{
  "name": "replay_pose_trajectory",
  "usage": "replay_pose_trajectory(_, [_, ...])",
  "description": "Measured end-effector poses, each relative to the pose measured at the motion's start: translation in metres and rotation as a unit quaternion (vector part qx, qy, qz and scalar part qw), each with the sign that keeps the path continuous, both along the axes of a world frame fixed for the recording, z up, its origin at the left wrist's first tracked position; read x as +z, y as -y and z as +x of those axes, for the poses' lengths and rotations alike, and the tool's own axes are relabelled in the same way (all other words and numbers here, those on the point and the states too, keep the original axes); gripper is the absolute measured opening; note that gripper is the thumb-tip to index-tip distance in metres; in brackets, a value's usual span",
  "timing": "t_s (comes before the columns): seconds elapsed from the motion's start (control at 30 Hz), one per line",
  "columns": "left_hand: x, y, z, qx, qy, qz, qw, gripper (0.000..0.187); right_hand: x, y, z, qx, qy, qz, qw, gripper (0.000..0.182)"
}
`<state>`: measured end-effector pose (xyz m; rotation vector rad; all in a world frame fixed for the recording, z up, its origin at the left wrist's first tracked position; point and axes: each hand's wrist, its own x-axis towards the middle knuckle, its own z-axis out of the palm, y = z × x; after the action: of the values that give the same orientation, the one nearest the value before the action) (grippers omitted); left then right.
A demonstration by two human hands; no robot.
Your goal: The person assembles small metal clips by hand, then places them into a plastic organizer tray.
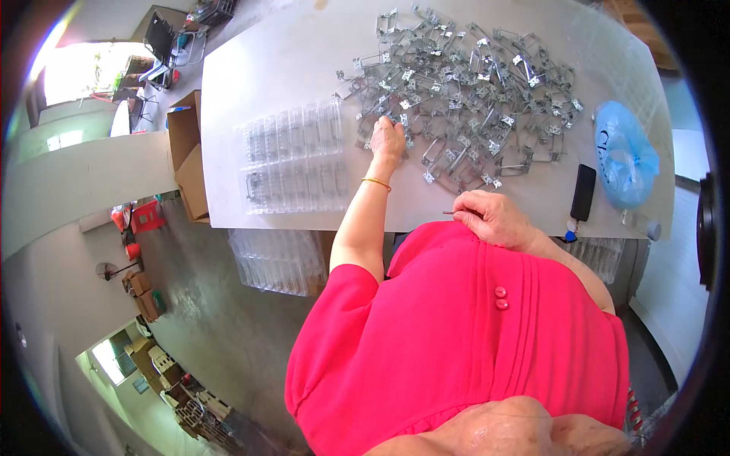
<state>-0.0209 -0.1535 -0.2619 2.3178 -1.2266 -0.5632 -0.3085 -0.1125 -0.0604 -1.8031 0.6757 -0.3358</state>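
Observation:
At the left edge of a heap of metal wire brackets (471, 99), my left hand (388, 142) reaches down with its fingers curled together. What lies between those fingertips, if anything, is hidden. Close to my body at the table's front edge, my right hand (494, 218) is closed, and a short thin dark rod (448, 213) pokes out from its thumb side. Left of my left hand lie two clear plastic blister trays, the farther tray (293, 135) and the nearer tray (296, 186). Metal parts show in some of their slots.
A blue plastic bag (625, 156) sits on the right of the white table (228, 91), with a black phone (584, 192) and a clear bottle (641, 225) nearby. More clear trays (277, 262) are below the front edge. A cardboard box (190, 156) stands at the left.

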Motion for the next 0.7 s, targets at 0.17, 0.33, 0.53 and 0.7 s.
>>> replay_pose_trajectory(0.17, [-0.010,0.010,0.013,-0.054,-0.022,-0.034,0.998,0.027,0.004,-0.004,0.007,-0.027,0.009,-0.027,0.999,0.006])
replay_pose_trajectory(0.33, [0.052,-0.012,0.022,0.002,-0.335,-0.011,0.942,0.012,0.010,-0.010,0.027,-0.152,0.010,0.005,0.988,0.009])
replay_pose_trajectory(0.53, [0.128,-0.075,0.025,0.045,-0.675,-0.078,0.732,0.013,-0.004,0.000,0.056,-0.300,0.088,0.022,0.950,0.009])
replay_pose_trajectory(0.7, [0.164,-0.114,0.033,0.000,-0.726,-0.097,0.681,0.011,0.014,0.000,0.087,-0.288,0.132,0.060,0.947,0.007])
